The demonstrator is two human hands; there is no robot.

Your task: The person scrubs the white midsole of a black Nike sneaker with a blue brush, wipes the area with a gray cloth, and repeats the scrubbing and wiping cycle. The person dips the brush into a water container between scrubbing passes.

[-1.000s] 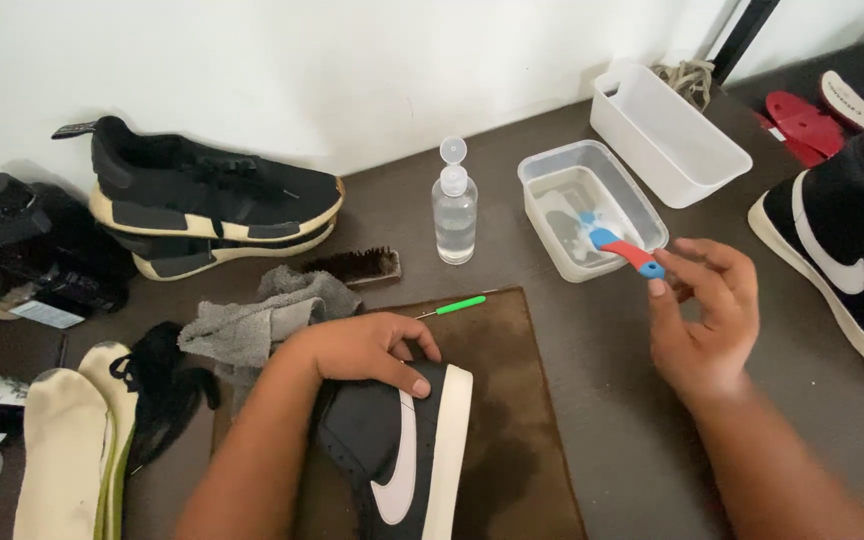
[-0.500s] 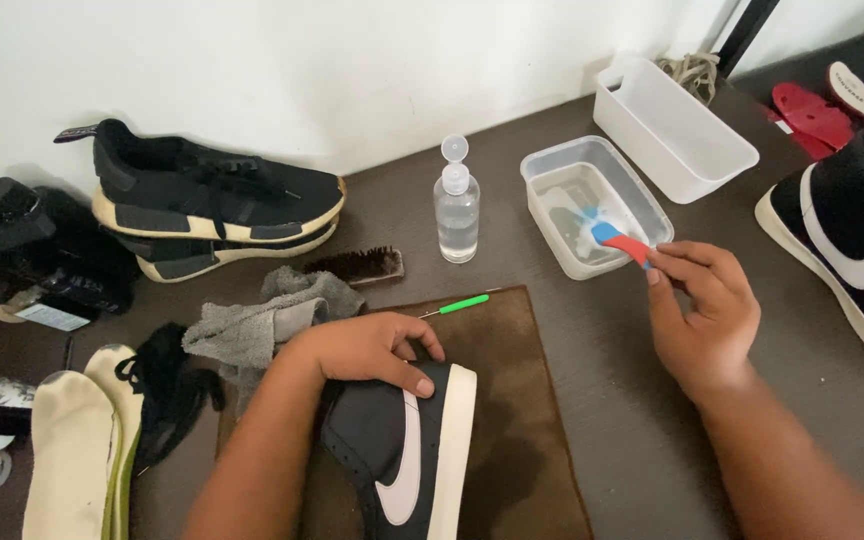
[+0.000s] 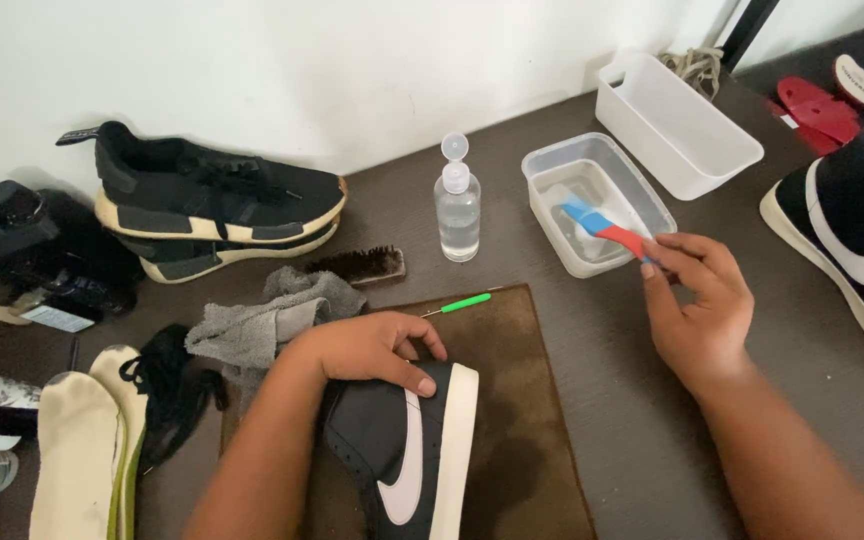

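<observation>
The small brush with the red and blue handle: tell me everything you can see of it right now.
The small brush has a red plastic-looking handle with blue at the head end; its far end shows pale through the water, and bristle detail is too blurred to make out. It lies tilted, head down in the clear plastic tub, which holds shallow water, with the handle crossing the tub's near rim. The right hand pinches the handle's near end between thumb and fingertips. Nothing else touches it.

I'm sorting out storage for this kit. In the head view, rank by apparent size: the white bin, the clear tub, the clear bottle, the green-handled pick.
1. white bin, though it sits farthest away
2. clear tub, slightly smaller
3. clear bottle
4. green-handled pick, thinnest by far
</observation>
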